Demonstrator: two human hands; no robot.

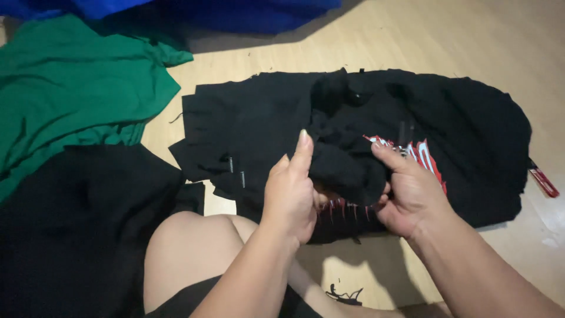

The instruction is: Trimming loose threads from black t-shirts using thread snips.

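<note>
Black cloth is bunched between your hands: your left hand [289, 197] and your right hand [406, 191] both pinch the black garment [347, 168], one on each side. Beyond them it spreads away across the wooden floor [471, 41], its long axis left to right.

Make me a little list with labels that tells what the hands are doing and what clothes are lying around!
Place: pale wooden floor, seen from above
Left hand: pinches a bunched fold of the black garment, thumb up
Right hand: grips the same fold from the other side
Black garment: spread flat on the floor, with a red and white print
Green cloth: crumpled, far left
Blue cloth: along the top edge
Other black cloth: lower left, beside the person's bare knee
Red tag: at the garment's right edge
</note>
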